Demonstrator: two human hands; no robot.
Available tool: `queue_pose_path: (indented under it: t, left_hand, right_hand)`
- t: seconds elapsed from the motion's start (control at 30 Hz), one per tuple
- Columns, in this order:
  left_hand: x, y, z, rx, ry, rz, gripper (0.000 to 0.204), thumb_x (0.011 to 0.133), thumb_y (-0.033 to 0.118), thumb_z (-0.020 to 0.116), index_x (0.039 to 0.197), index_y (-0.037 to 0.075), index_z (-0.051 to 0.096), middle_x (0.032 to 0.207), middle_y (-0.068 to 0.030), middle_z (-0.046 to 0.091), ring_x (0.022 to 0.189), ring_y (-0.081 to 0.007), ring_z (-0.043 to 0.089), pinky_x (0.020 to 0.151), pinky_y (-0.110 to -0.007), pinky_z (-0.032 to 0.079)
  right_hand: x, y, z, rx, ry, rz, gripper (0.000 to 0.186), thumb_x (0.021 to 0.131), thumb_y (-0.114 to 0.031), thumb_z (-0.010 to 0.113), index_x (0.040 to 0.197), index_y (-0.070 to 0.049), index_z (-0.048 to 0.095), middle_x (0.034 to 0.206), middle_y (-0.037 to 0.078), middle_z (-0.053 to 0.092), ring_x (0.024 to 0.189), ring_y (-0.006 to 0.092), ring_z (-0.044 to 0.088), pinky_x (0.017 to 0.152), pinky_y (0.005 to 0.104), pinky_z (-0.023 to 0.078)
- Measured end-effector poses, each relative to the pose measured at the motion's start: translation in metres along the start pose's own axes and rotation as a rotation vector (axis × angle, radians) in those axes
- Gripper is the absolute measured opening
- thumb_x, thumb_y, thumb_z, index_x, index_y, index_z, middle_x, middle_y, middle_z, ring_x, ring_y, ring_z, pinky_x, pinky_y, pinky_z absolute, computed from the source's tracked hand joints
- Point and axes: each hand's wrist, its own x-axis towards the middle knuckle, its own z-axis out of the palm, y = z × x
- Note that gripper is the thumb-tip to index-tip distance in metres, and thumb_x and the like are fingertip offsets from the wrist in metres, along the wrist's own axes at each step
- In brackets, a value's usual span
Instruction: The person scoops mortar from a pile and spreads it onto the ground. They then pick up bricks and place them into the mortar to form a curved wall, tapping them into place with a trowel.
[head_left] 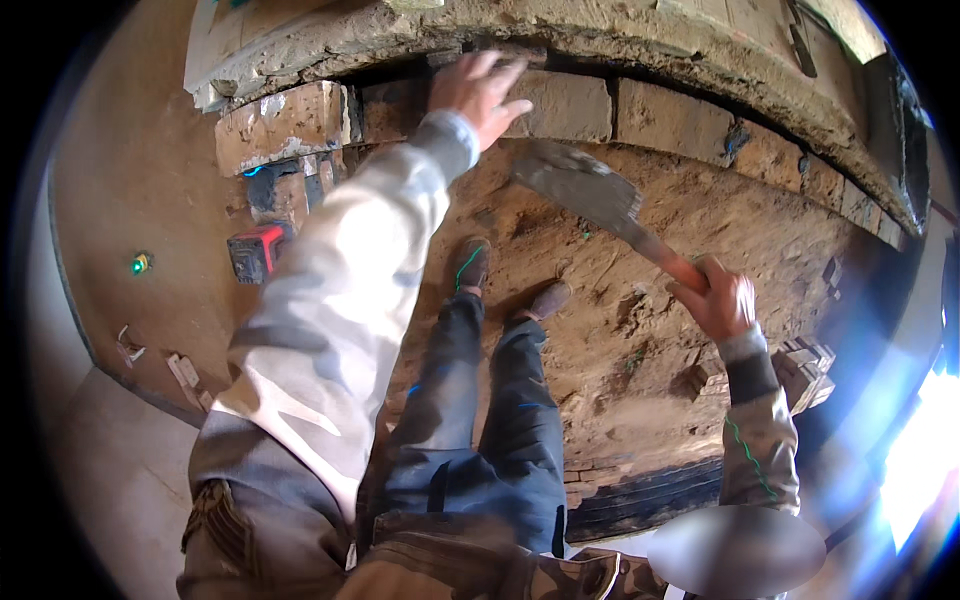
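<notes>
My right hand is closed round the wooden handle of a bricklayer's knife. Its broad, flat grey blade points up and left, just short of a curved row of bricks. My left hand, slightly blurred, reaches over the top of this row with its fingers apart. Right by its fingertips is a dark brick, in the gap beneath a rough mortar ledge. I cannot tell whether the fingers touch that brick.
A red and black box-shaped device stands left of my left arm. Farther left, a small object glows green on the floor. My shoes stand on loose dirt. Brick stacks lie beyond my right forearm.
</notes>
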Motion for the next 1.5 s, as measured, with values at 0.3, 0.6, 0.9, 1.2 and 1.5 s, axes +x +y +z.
queue_pose_path:
  t: [0.3,0.6,0.9,1.2,1.5]
  left_hand:
    - [-0.034,-0.024,0.017,-0.464,-0.18,-0.733,0.083,0.086,0.055,0.073,0.14,-0.005,0.053,0.141,-0.0277,0.056,0.131,-0.037,0.056,0.111,-0.039,0.044]
    - [-0.031,-0.04,0.022,-0.437,-0.236,-0.77,0.088,0.081,0.064,0.074,0.139,-0.001,0.058,0.14,-0.0251,0.058,0.13,-0.037,0.056,0.111,-0.042,0.045]
    - [-0.029,-0.067,0.054,-0.379,-0.161,-0.667,0.089,0.08,0.065,0.074,0.139,0.0,0.057,0.141,-0.0225,0.058,0.13,-0.0358,0.057,0.112,-0.04,0.044]
    - [-0.026,-0.056,0.032,-0.382,-0.266,-0.658,0.088,0.081,0.062,0.073,0.139,-0.001,0.057,0.143,-0.0238,0.056,0.133,-0.0356,0.054,0.113,-0.041,0.042]
    - [-0.024,-0.042,0.034,-0.474,-0.282,-0.774,0.096,0.08,0.07,0.069,0.139,-0.005,0.055,0.143,-0.0264,0.055,0.134,-0.0387,0.053,0.114,-0.041,0.041]
  right_hand:
    - [0.013,0.034,0.046,0.447,0.171,0.319,0.038,0.104,-0.036,0.055,0.093,-0.001,0.06,0.058,0.007,0.053,0.05,0.0148,0.051,0.045,0.0349,0.039]
    - [0.025,-0.048,0.079,0.506,0.097,0.339,0.043,0.102,-0.039,0.058,0.085,0.001,0.06,0.058,0.013,0.053,0.05,0.0186,0.049,0.051,0.0385,0.043]
    - [0.017,-0.053,0.13,0.259,-0.045,0.097,0.039,0.097,-0.039,0.066,0.087,-0.002,0.06,0.065,0.021,0.063,0.06,0.0396,0.065,0.055,0.0462,0.05]
    - [0.077,0.04,0.066,-0.266,0.039,-0.088,0.036,0.102,-0.045,0.057,0.096,-0.01,0.062,0.075,0.014,0.07,0.051,0.0257,0.063,0.047,0.0412,0.052]
    - [0.017,0.134,-0.043,-0.276,0.042,0.193,0.039,0.094,-0.041,0.067,0.09,-0.003,0.063,0.078,0.027,0.066,0.078,0.0481,0.065,0.066,0.0555,0.048]
